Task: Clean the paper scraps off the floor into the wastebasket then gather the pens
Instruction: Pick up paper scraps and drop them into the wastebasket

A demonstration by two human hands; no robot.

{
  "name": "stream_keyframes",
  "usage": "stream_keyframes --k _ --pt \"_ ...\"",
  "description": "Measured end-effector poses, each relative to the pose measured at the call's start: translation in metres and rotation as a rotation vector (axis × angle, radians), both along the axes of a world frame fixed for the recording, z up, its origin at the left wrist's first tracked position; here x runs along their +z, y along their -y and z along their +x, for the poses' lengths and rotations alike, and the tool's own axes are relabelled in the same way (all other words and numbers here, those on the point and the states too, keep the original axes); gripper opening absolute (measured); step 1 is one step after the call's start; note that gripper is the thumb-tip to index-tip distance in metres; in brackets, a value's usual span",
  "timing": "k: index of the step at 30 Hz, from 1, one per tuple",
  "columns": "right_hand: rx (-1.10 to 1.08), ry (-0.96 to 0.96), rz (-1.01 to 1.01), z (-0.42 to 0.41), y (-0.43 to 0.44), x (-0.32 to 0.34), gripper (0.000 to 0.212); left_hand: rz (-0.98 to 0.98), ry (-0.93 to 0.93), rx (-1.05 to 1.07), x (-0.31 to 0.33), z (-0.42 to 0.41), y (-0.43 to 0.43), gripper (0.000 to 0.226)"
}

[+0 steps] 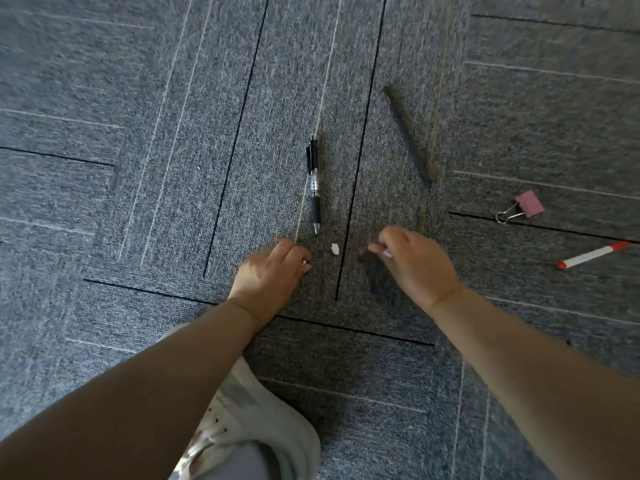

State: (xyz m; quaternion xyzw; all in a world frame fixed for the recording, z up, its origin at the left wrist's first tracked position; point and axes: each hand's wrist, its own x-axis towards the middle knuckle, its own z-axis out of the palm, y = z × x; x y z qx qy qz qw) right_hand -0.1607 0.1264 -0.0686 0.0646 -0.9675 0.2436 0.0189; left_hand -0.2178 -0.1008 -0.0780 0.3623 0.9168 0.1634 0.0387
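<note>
A small white paper scrap (335,248) lies on the grey carpet between my two hands. My left hand (273,271) rests low on the floor with its fingers curled over a bit of white paper at the fingertips. My right hand (412,261) hovers just right of the scrap, fingers pinched on a small white piece. A black click pen (314,183) lies just beyond the scrap, tip toward me. A dark pencil-like stick (408,135) lies farther right. A white pen with red cap (594,255) lies at the right edge. No wastebasket is in view.
A pink binder clip (523,206) sits on the carpet at the right, above the red-capped pen. My white shoe (256,417) is planted at the bottom centre, below my left forearm. Grey carpet tiles with dark seams fill the view.
</note>
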Motion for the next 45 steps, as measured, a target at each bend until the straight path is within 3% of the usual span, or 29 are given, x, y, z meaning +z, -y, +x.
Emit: stream_keyframes --k 3,8,13,17,21,27,34,39,45 --pt "-0.179 0.014 -0.093 0.017 -0.012 0.003 0.032 -0.026 0.041 -0.041 0.004 0.0 -0.018 0.025" --pt "-0.348 0.122 -0.158 0.037 -0.02 -0.001 0.02 -0.364 0.179 -0.058 0.019 -0.003 -0.054 0.04" --pt "-0.461 0.187 -0.239 0.047 -0.037 0.007 0.016 -0.353 0.309 0.13 0.021 0.002 -0.061 0.029" --pt "-0.369 0.25 -0.197 0.049 -0.052 0.011 0.019 -0.351 0.345 0.14 0.031 0.005 -0.074 0.027" --pt "-0.154 0.23 -0.003 0.062 -0.048 0.008 0.021 -0.287 0.343 0.053 0.038 0.013 -0.094 0.025" --pt "-0.151 0.226 0.091 0.065 -0.041 0.0 0.021 -0.235 0.376 0.076 0.044 0.02 -0.11 0.024" --pt "-0.335 0.189 0.007 0.087 -0.084 0.012 0.009 -0.222 0.371 0.024 0.056 0.013 -0.12 0.021" --pt "-0.288 0.187 -0.016 0.087 -0.103 0.019 0.01 -0.346 0.373 -0.114 0.06 0.025 -0.154 0.008" --pt "-0.159 0.149 -0.063 0.072 -0.069 0.006 0.017 -0.325 0.397 -0.028 0.044 0.033 -0.17 0.013"
